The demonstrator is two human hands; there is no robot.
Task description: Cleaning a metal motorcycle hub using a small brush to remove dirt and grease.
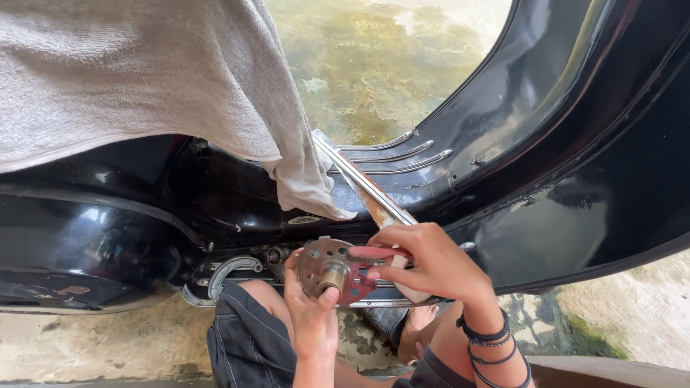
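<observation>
My right hand (431, 262) covers the perforated disc's (327, 267) right side. Above the disc, the grey towel (144, 79) hides the black scooter body (546, 165) and runs off the top edge.

An open-air repair spot for a scooter, down on wet ground

A black scooter body (546, 144) lies tipped on its side, its footboard rails (392, 154) and underside fittings laid bare, with a grey towel (144, 79) thrown over it. Beneath it runs stained, damp concrete ground (374, 65), greenish with algae, in daylight. The person crouches low beside the machine, with no surface anywhere: a yard or driveway used as a workshop.
</observation>
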